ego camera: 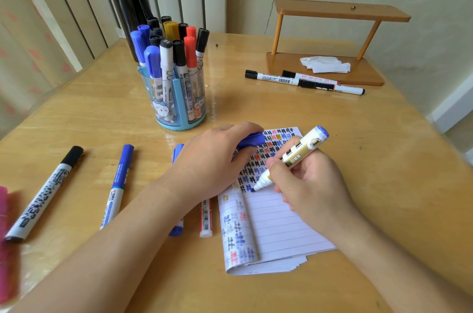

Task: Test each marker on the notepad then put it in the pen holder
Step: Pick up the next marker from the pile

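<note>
Now the right hand pinches the marker in a writing grip, tip touching the notepad beside the last marks — a short, light stroke on bare paper should do. The left hand curls round the cap and steadies the page; the holder stands just beyond.

"WHITEBOARD MARKER" on black-capped marker, probably same on pen-holder marker, "井" rows on notepad

Blue marker partly beneath left hand
</note>
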